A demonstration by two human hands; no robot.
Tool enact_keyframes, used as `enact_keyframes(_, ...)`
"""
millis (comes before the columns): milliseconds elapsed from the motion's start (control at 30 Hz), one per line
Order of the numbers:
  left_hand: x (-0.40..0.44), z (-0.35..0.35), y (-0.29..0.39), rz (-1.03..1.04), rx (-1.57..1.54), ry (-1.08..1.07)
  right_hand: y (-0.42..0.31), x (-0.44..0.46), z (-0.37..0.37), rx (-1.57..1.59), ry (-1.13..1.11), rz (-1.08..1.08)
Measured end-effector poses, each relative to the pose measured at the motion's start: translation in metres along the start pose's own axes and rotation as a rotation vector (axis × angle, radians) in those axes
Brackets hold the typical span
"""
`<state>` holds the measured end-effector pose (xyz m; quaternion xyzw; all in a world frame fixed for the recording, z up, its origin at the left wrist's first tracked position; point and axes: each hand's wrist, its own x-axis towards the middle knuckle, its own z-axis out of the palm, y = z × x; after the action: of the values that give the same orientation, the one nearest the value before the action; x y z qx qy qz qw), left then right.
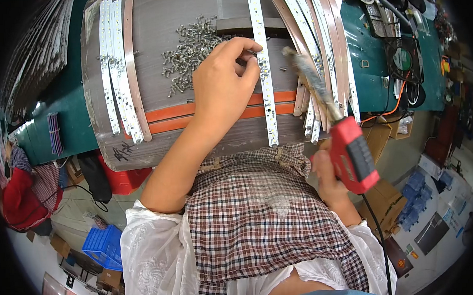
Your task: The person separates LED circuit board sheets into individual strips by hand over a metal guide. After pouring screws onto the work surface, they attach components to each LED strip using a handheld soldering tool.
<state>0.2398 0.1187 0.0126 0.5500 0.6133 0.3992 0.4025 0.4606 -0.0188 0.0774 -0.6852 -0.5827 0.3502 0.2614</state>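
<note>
My left hand [225, 82] is over the board, thumb and forefinger pinched together at the left edge of an upright white LED strip [265, 77]; what they hold is too small to make out. My right hand [330, 180] grips a red and black soldering gun [353, 155], its metal barrel pointing up and left toward the strip. The tip is a little right of the strip, apart from it. Left of my left hand lies a pile of small metal parts [182, 57]. Two orange bands [166, 119] cross the board beneath my left wrist and the strip.
More LED strips [118, 73] lie at the board's left, others [324, 43] at its right. Tools and a small fan [403, 58] stand on the green table [371, 86]. A black cable hangs from the gun. Another person [25, 193] is at the far left.
</note>
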Motion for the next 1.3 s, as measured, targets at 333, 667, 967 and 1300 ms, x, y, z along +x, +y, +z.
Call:
enact_keyframes(333,0.001,0.0,0.002,-0.05,-0.019,-0.056,-0.028,0.077,-0.015,0.02,0.601,-0.109)
enact_keyframes(667,-0.003,-0.004,0.012,0.034,0.06,-0.117,-0.017,0.131,-0.002,-0.493,0.464,-0.156)
enact_keyframes(967,-0.004,-0.016,0.028,0.045,-0.172,-0.101,-0.024,0.132,-0.007,-0.241,0.455,-0.178)
enact_keyframes(1300,0.021,-0.158,-0.008,-0.182,0.123,0.1,-0.04,0.112,-0.017,0.148,0.373,-0.133)
